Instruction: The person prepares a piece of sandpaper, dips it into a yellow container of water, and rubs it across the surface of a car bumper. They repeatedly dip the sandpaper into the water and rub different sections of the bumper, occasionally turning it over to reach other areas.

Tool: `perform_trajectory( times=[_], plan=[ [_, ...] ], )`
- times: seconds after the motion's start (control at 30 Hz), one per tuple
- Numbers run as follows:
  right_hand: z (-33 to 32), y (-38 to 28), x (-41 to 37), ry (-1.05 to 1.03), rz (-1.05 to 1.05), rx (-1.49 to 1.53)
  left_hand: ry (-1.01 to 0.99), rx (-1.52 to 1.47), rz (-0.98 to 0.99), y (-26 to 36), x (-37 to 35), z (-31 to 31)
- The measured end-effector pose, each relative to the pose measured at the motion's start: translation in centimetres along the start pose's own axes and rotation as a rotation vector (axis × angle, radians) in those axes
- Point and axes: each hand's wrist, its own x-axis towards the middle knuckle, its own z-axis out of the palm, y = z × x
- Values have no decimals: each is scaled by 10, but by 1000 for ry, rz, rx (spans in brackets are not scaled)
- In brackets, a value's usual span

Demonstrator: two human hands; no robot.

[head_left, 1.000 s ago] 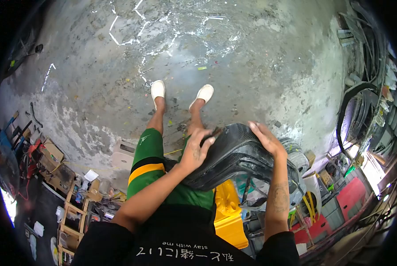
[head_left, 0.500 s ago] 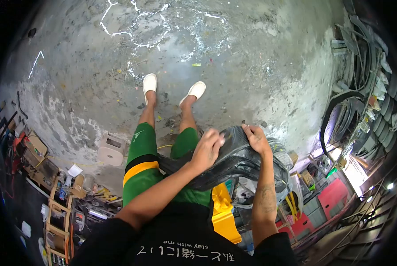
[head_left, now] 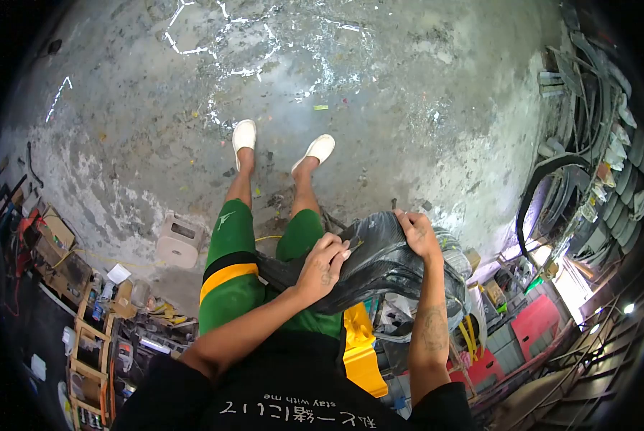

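A bulky black curved piece [head_left: 379,266] lies across my lap, its dark surface shiny and creased, with fine lines on the upper part. My right hand [head_left: 419,237] grips its far upper edge, fingers curled over the rim. Over its left part is my left hand [head_left: 323,267], fingers pinched together close to the surface. I cannot tell what small thing, if any, the left fingertips hold. Green shorts [head_left: 228,237] with a black and orange band show beneath, and part of the black piece rests against the thigh.
A beige plastic stool [head_left: 180,242] stands left of my legs. Yellow sheet material [head_left: 361,352] is below the black piece. A wooden shelf frame [head_left: 92,359] with tools is at lower left. Black hoops [head_left: 534,194] and stacked curved parts line the right wall. Red panels [head_left: 536,327] stand lower right.
My left hand has moved a little left and down, from over the middle of the black piece toward me. The right hand stays at the upper edge; the piece has shifted slightly.
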Motion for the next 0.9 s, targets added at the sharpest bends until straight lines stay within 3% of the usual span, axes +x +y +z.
perform_trajectory(
  times=[0.03,0.17,0.33,0.43,0.47,0.57,0.7,0.77,0.83,0.9],
  plan=[
    [-1,-2,4,5,3,-14,4,-19,-58,1,0,-1],
    [0,-4,1,22,10,-32,35,68,49,-31,45,16],
    [-7,-9,5,-41,44,-3,26,31,-93,8,-1,-3],
    [-5,-17,0,-55,58,-20,28,120,6,-44,47,10],
    [-8,-16,0,-66,51,-16,38,136,-43,-54,61,9],
    [-9,1,-1,32,13,123,50,88,-119,-56,71,-15],
    [-34,51,-30,129,116,146,-111,87,-178,-43,83,-59],
    [-47,84,-67,289,74,248,-212,164,-253,-21,97,-71],
    [-46,145,-103,775,-2,-11,-310,320,-149,4,112,-64],
    [-45,214,-142,963,233,-143,-385,470,-45,41,129,-45]
  ],
)
